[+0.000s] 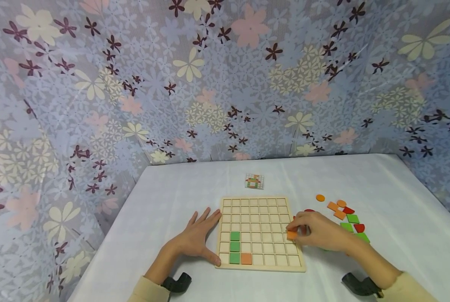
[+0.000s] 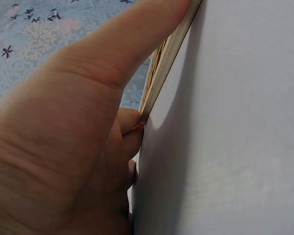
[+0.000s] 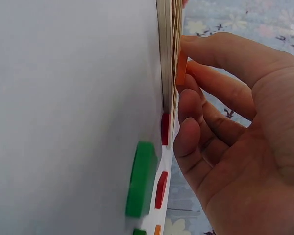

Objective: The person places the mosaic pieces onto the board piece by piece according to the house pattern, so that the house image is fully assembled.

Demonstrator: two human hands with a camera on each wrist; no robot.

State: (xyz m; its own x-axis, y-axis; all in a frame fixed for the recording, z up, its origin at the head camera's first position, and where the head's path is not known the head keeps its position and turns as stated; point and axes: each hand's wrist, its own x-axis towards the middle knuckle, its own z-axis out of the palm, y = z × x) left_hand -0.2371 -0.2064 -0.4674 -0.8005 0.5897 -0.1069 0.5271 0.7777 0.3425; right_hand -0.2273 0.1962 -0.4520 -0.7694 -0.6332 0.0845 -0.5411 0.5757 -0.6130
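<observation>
A floral curtain (image 1: 225,75) hung behind and to both sides of the white-clothed surface (image 1: 398,209), which carried everything else. Near the front of that surface lay a wooden grid board (image 1: 260,218), its square cells mostly bare; three green square tiles (image 1: 234,246) stood stacked in one column near the lower left corner, with an orange square tile (image 1: 246,259) just beside the lowest of them in the bottom row. The left hand (image 1: 198,239) lay flat on the cloth against the board's left edge, fingers straight and spread, thumb touching the lower left corner, holding nothing; the left wrist view showed the thumb (image 2: 137,39) pressed along the board's side. The right hand (image 1: 317,230) sat at the board's right edge with its fingers curled, pinching a small orange tile (image 1: 292,235) over the rightmost cells; in the right wrist view that tile (image 3: 181,63) stood against the board's face, though whether it was already seated in a cell could not be told. To the right of the board lay a loose cluster of tiles (image 1: 347,218) in orange, red and green, some round and some square, partly hidden by the right hand. Beyond the board's far edge, well apart, lay a small pattern card (image 1: 254,181) with a coloured figure on a grid.
</observation>
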